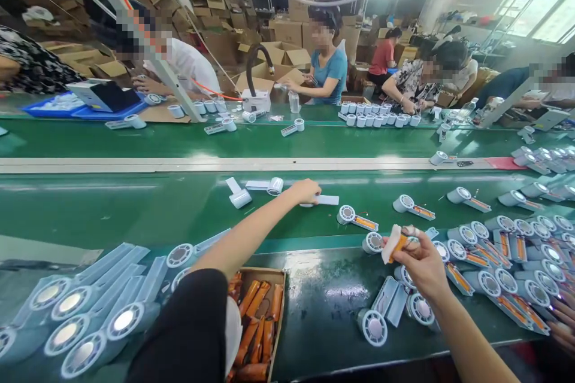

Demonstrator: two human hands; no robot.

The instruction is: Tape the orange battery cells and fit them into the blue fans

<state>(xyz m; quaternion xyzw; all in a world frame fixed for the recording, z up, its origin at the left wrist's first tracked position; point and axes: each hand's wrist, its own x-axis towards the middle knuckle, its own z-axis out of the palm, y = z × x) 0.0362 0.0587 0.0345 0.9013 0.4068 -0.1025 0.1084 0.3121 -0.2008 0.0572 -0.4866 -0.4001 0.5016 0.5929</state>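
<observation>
My left hand [308,191] stretches across the green conveyor belt, its fingers curled over a pale handheld-fan housing [329,199] whose flat handle sticks out to the right. The hand hides most of the housing's round end. On the right, my right hand [420,260] pinches an orange-wrapped battery [397,245] with a white strip [390,244] against it, raised above the bench. Beneath my left arm, a cardboard box [279,311] holds several orange batteries [258,299]. Near my right hand lie fan housings [374,328], some with orange batteries in their handles [366,222].
Many fan housings [81,353] lie at the left, and more crowd the right [489,281]. Two others [240,197] rest on the belt left of my hand. A co-worker's hand [563,323] shows at the lower right. People work behind a pale rail [90,164].
</observation>
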